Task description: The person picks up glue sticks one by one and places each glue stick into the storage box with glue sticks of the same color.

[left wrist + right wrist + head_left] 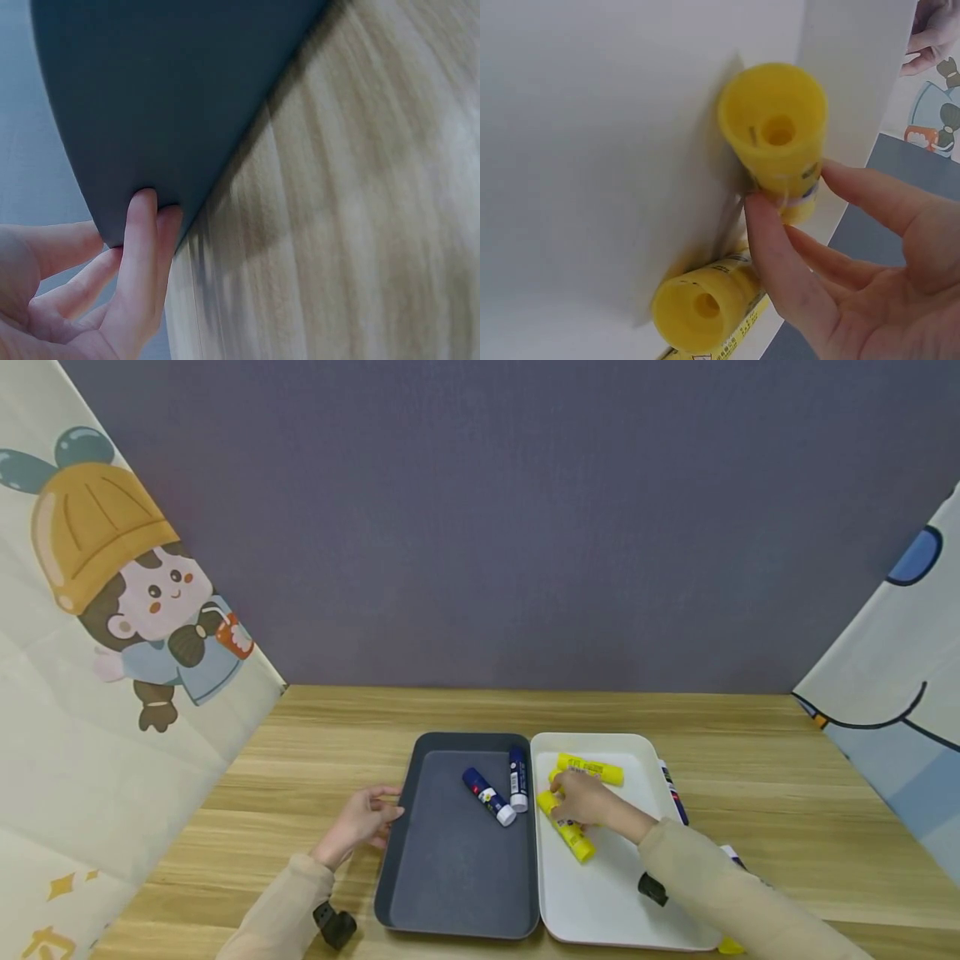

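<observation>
At the left side of a dark grey tray (457, 877), my left hand (362, 820) holds the rim, the thumb at the edge and other fingers against the outer wall (172, 97). Two dark blue glue sticks with white ends, one slanted (489, 797) and one along the right wall (518, 781), lie inside. Over the adjoining white tray (622, 910), my right hand (588, 799) pinches a yellow glue stick (776, 127) between thumb and fingers. A second yellow glue stick (701, 307) lies beside it, partly hidden by the fingers. Farther back lies a third yellow glue stick (592, 769).
Right of the white tray, a dark blue glue stick (673, 793) lies on the wooden table (757, 777). Another white-ended one (732, 857) is partly behind my sleeve. Something yellow (731, 946) shows near the front. A grey panel (525, 527) stands behind.
</observation>
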Demonstrator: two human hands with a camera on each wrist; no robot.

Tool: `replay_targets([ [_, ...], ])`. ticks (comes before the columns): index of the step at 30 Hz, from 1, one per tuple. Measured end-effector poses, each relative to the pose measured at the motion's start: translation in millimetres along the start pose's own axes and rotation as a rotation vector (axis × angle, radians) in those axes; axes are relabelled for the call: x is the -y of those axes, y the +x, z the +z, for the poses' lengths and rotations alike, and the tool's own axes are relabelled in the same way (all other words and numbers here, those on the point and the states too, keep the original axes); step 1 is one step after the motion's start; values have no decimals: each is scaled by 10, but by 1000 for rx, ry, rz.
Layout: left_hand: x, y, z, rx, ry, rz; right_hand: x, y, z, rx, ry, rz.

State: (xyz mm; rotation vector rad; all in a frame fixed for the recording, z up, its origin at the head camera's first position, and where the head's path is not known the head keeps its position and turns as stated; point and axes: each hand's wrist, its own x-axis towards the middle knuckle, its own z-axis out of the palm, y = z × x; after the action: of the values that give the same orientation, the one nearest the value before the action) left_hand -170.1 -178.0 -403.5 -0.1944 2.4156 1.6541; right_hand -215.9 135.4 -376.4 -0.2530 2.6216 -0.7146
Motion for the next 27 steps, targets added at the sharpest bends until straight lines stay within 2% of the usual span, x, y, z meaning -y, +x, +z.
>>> replay_targets([
  [7,-1,-3,-7,12,-2,-4,6,-20,-39,18,14,24],
  [13,-2,-2,-7,14,-3,-6,-5,-53,-83,-16,-12,33],
  [27,-23,-4,1,10,-14,-25,-21,-244,-290,-50,-34,-49],
])
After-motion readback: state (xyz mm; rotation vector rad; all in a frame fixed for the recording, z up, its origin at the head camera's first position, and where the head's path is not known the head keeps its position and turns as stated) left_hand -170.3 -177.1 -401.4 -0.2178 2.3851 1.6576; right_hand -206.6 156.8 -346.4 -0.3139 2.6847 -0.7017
